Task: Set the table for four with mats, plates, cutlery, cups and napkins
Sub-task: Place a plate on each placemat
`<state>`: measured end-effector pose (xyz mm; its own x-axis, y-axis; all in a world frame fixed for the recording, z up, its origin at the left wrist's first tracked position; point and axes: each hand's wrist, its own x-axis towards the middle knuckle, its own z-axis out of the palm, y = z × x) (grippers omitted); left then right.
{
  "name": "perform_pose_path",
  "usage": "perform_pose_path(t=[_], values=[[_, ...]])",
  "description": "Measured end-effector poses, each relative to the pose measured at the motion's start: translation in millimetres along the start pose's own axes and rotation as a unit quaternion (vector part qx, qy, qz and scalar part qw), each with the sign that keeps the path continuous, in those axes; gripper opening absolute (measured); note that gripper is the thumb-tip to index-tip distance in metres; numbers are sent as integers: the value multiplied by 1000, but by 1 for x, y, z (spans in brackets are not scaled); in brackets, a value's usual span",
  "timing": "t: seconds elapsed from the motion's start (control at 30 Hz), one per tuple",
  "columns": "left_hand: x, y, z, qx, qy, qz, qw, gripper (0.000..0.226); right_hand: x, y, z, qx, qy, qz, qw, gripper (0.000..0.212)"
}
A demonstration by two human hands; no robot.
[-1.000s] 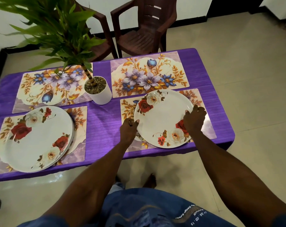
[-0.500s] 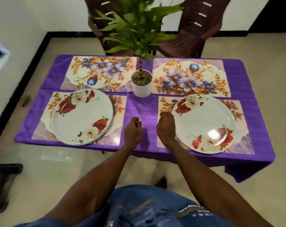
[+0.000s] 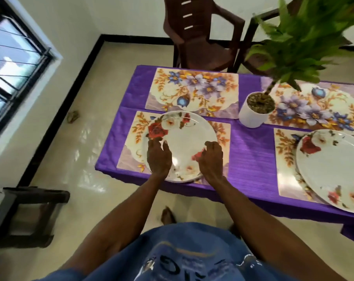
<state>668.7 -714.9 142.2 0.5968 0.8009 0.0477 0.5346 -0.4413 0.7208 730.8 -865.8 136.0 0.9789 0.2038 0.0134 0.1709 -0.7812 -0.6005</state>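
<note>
Head view looks down on a purple-covered table [image 3: 251, 151] whose near edge runs from the lower left corner off toward the right, with bare tiled floor [image 3: 80, 138] open to the left of it and in front of it. On the near-left mat [image 3: 135, 138] sits the stack of plates [image 3: 184, 136], white with red and cream roses printed at the rim; the stack's near edge lies close to the table's near edge, and the mat's leafy border shows past it on the left and right. The left hand [image 3: 159, 157] rests on the stack's left side with fingers spread fairly straight over the top plate, while the right hand [image 3: 211, 159] is at the right side with fingers curled at the rim; whether it actually pinches the plate cannot be told. The two hands are apart, with bare plate between them. To the right, across a strip of uncovered cloth, a single plate [image 3: 334, 169] of the same pattern lies on the near-right mat [image 3: 283, 159], running out of view at the right edge. Two far mats, far-left mat [image 3: 192, 90] and far-right mat [image 3: 318, 106], carry blue and violet flowers and hold nothing. A white potted plant [image 3: 253, 112] stands between them near the table's middle, just beside the far-left mat. A brown chair [image 3: 204, 37] stands at the far side.
</note>
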Motion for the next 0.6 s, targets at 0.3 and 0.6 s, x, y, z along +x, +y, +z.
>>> perform_pose_path(t=[0.3, 0.6], values=[[69, -31, -27, 78, -96, -175, 977, 54, 27, -15, 4, -2, -45, 290, 956, 91], [77, -26, -25, 38, -98, -234, 967, 58, 37, -32, 4, 28, 27, 349, 936, 46]])
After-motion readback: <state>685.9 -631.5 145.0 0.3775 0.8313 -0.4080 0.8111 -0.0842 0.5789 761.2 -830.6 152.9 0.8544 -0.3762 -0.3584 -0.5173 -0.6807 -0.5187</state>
